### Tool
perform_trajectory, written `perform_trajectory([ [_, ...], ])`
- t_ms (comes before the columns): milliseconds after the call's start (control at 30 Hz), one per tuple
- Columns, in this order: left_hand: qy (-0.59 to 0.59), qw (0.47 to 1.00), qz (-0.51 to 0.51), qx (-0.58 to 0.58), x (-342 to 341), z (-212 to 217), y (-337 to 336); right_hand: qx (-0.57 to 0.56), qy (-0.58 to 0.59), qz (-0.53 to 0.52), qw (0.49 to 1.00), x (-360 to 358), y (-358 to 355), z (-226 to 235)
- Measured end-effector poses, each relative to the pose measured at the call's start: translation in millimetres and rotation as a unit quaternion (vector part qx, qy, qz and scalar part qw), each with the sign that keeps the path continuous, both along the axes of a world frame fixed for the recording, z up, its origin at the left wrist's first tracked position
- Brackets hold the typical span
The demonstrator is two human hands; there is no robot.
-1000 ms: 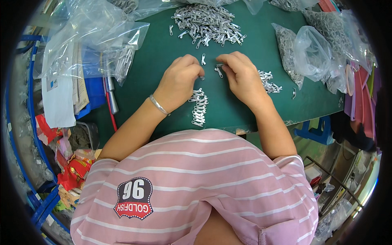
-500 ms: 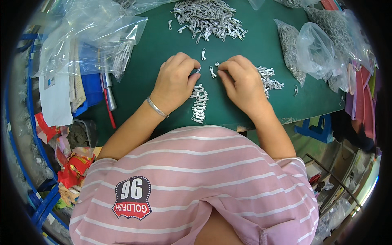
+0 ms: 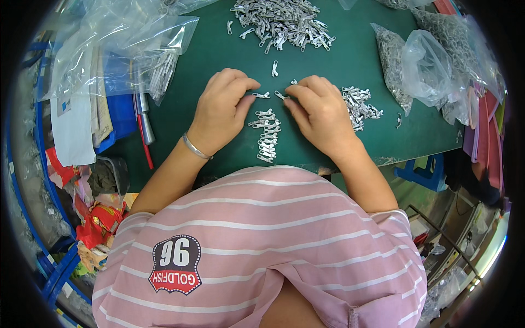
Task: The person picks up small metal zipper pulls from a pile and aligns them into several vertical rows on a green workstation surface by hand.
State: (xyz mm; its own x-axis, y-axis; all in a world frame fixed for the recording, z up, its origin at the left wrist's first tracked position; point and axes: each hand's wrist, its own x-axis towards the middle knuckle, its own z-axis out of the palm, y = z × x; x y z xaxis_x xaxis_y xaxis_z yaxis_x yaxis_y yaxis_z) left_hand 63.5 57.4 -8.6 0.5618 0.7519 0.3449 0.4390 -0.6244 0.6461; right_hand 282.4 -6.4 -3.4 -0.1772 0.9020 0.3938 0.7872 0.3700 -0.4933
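Observation:
My left hand (image 3: 223, 112) is over the green table, thumb and index finger apart. A small silver zipper pull (image 3: 261, 95) lies at its fingertips, free of a grip. Opposite it, my right hand (image 3: 321, 112) pinches the end of another zipper pull (image 3: 280, 95) between thumb and index finger. Between my wrists a column of zipper pulls (image 3: 267, 136) lies side by side, running toward me. A single zipper pull (image 3: 274, 68) rests farther up. Beside the right hand is a small loose heap of zipper pulls (image 3: 361, 106), partly hidden by that hand.
A large pile of zipper pulls (image 3: 281, 24) covers the far middle of the table (image 3: 219, 54). Clear plastic bags of metal parts (image 3: 394, 60) stand at the far right. On the left are plastic bags (image 3: 126, 49), a red pen (image 3: 145, 139) and a blue tray (image 3: 121, 117).
My left hand has moved slightly left, its fingers parting from the zipper pull they held. My right fingers have closed on the nearby zipper pull, which now tilts differently.

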Motion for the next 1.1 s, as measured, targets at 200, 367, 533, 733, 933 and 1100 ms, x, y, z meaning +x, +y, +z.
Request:
perform_trajectory([
  [200,0.024,0.999,-0.043,0.018,6.3,-6.0,0.8,0.01,-0.058,0.004,0.998,-9.9,3.7,-9.1],
  [367,-0.012,0.999,-0.014,-0.028,1.9,-3.8,-1.5,0.027,-0.022,-0.009,0.999,-4.7,14.6,-3.6],
  [533,-0.012,0.998,0.027,-0.057,-5.1,-5.6,-1.0,-0.012,-0.021,-0.022,0.999,7.3,14.9,-9.0],
  [733,-0.015,0.997,0.017,-0.072,-5.6,-4.0,-1.7,0.012,0.002,-0.025,1.0,22.9,20.2,3.8],
  [933,-0.023,0.995,0.016,-0.092,-3.7,-2.1,0.7,-0.047,0.004,-0.02,0.999,17.5,14.8,10.0],
  [1100,-0.035,0.992,0.01,-0.117,1.8,2.0,2.5,-0.018,0.007,0.035,0.999,15.6,19.3,-0.7],
])
